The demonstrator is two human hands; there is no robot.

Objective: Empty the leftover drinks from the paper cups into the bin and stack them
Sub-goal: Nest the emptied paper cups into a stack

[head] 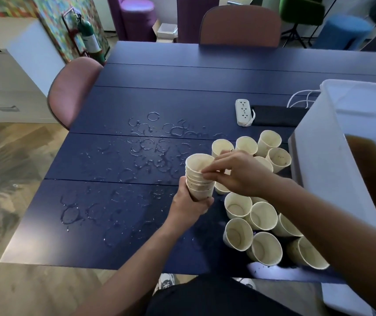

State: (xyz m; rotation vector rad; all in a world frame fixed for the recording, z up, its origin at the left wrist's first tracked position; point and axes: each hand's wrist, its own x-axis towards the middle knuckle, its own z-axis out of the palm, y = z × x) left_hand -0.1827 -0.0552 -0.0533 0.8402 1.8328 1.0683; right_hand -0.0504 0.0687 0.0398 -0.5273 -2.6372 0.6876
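At the near centre of the worktop (pixel 136 92), we have the fingers (pixel 207 171) of our right hand (pixel 239 172) drawn together and pinching the rim of the top cup, seating it on the stack of paper cups (pixel 199 179). Our left hand (pixel 190 206) curls round the lower part of that stack and holds it upright, just above the dark blue surface. We judge these cups light and thin-walled, easy to crush and probably damp, so we would take them by the stiffer rolled rim or low round the base and squeeze gently. To the right of the stack stand the loose paper cups (pixel 260 220), crowded rim to rim in a cluster, their mouths open and apparently emptied but for a stain ring or specks in the bottom; several lie behind our right arm. Beyond them, at the worktop's right edge, the translucent bin (pixel 319 160) holds brown liquid. Wet rings and drops (pixel 150 153) mark the bare surface to the left, and a white power strip (pixel 242 112) lies farther back.
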